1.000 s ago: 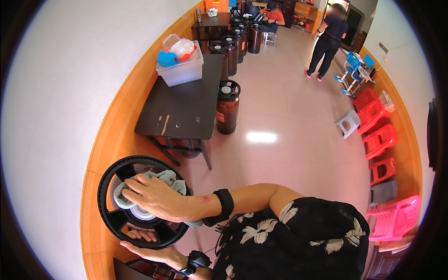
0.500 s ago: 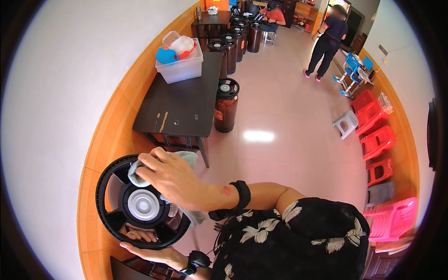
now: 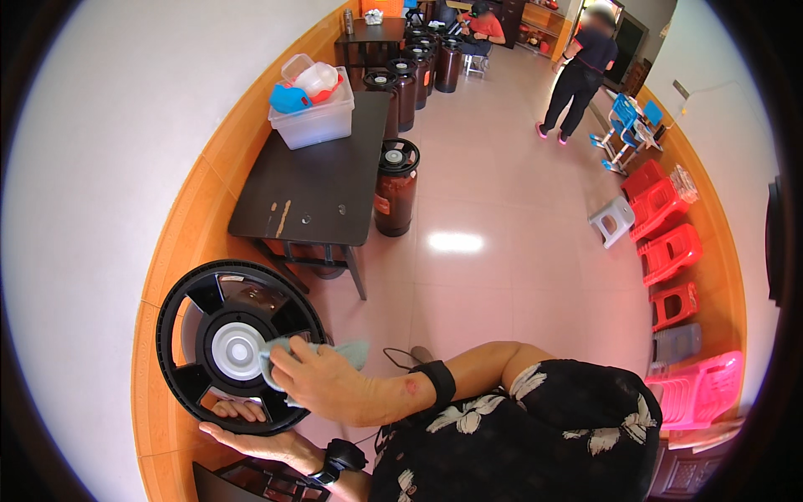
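My right hand is closed around a bunched grey-green cloth, pressing it against the top of a keg just beside the pale round cap at its centre. My left hand grips the lower edge of the black rim, its fingers showing through one of the openings. The keg sits to my left, near the wood-panelled wall. Beyond it stands a dark table carrying a clear tub, with a brown keg by its side. Further off, one person stands and another sits. Red stools line the right wall, a grey stool near them.
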Tool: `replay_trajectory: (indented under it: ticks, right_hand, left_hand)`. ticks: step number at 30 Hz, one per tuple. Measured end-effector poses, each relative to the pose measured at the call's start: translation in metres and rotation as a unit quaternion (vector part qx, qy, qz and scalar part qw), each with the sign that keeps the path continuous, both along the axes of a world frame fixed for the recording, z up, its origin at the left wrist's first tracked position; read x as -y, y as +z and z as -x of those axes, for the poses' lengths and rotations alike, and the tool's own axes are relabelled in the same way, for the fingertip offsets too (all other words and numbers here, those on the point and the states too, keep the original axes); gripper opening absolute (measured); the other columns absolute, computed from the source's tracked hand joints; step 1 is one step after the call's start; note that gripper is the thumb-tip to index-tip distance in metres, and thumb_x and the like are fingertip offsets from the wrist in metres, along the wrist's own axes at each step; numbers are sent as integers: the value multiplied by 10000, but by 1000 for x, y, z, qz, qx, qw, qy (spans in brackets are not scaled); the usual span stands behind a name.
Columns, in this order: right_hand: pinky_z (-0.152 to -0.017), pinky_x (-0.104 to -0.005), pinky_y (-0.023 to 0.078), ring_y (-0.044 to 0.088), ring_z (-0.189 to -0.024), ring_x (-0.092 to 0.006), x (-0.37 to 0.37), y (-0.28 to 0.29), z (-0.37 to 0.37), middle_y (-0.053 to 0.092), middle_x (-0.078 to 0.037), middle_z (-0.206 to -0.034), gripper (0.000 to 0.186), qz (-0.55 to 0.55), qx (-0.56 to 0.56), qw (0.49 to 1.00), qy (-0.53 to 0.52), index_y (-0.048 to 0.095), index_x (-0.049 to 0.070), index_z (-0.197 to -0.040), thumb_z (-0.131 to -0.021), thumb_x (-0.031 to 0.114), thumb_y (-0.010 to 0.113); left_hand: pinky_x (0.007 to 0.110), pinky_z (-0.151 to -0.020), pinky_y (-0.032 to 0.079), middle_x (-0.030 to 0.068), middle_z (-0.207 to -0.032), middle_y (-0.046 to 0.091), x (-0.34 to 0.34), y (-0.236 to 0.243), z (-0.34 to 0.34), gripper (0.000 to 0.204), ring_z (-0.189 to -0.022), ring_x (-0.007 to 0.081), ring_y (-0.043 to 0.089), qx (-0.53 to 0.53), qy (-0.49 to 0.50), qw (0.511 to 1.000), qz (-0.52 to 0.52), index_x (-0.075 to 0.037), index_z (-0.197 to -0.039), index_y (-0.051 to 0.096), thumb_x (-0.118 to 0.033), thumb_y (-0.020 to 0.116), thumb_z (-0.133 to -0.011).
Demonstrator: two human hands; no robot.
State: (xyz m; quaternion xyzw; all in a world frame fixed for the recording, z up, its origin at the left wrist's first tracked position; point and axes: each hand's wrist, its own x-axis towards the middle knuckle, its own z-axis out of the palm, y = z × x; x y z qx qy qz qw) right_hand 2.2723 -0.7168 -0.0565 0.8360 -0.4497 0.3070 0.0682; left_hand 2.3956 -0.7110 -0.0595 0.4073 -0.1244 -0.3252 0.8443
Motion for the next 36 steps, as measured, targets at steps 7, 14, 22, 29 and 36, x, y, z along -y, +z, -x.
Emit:
replay_trajectory:
  ticks: [7,14,22,29,36]
  right_hand:
    - [-641,-266,505,496,-903,-209,-14,-4,-16,496,-55,-974,252,-88,87,979,163,589,56,-924,-714,189,626]
    - [-677,-284,474,481,-964,-194,-15,-16,-5,514,-27,-1077,382,-9,103,967,232,564,71,-1084,-728,197,618]
    - [-782,-335,459,483,-1024,-213,38,-26,44,523,-12,-1092,247,6,27,981,190,593,123,-931,-690,165,633]
    - [-827,-393,440,479,-965,-311,114,15,49,523,-90,-1029,314,25,265,955,131,588,85,-961,-671,-19,648]
    - [-813,-400,428,490,-981,-285,104,79,-27,516,-95,-1040,284,139,320,880,323,539,75,-949,-693,24,650]
  left_hand:
    - [400,-1064,352,114,-1299,444,-22,-29,-8,804,-1127,225,517,141,14,984,-107,-102,-1522,73,-341,566,-934]
    - [231,-696,428,-10,-801,481,-10,0,0,337,-699,75,488,-51,-15,999,11,-95,-945,555,-430,521,-947]
    - [169,-416,200,-58,-560,293,-2,-6,-15,424,-447,42,240,-27,-50,998,24,-137,-730,434,-491,505,-952]
    - [168,-400,237,-55,-564,320,-4,-10,-16,423,-428,43,255,-5,-86,995,59,-133,-729,445,-484,504,-957]
    - [164,-427,155,-82,-608,320,-2,2,12,425,-471,12,247,-26,39,998,-46,-138,-731,463,-507,521,-934]
